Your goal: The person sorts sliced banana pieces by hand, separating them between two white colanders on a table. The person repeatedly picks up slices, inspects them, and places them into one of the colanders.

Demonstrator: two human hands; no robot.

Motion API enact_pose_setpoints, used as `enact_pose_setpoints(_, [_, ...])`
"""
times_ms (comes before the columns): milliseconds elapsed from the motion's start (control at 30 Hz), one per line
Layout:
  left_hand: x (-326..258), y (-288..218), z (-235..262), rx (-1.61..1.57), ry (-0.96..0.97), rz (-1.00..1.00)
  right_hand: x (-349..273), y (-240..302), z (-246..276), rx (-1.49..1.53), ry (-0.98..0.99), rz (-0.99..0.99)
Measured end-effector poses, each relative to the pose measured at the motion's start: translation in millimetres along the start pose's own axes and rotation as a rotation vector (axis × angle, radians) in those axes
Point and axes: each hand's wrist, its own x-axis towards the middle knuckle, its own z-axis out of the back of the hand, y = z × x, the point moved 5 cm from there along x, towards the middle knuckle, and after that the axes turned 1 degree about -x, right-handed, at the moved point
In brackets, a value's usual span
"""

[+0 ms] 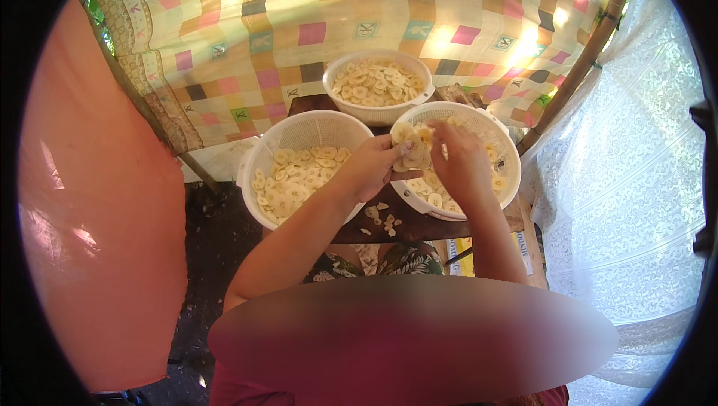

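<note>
The left hand closes its grip on a clump of banana slices, held above the near-left rim of the right-hand white colander. The right hand touches the clump from its right, fingers pinching at it.

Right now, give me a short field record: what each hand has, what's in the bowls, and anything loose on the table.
left hand: holds a clump of banana slices
right hand: fingers on the same clump, over the right colander
left colander: part filled with slices
back bowl: full of slices
table: dark wood, a few loose slices near the front edge
</note>
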Motion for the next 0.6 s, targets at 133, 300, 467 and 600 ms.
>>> enact_pose_setpoints(133, [2.4,-0.7,4.4,0.07,-0.023,0.016,4.4,-25.0,12.7,-0.119,-0.191,-0.13])
enact_pose_setpoints(300, [2.4,9.0,3.3,0.153,0.057,0.079,7.4,-30.8,-3.3,0.496,0.027,-0.188])
enact_pose_setpoints(467, [-0.2,12.0,1.7,0.221,0.088,0.106,3.9,-23.1,-16.1,0.63,0.162,-0.152])
enact_pose_setpoints(600, [-3.9,12.4,-1.1,0.31,0.121,0.128,1.4,-33.2,-24.4,0.812,0.242,-0.281])
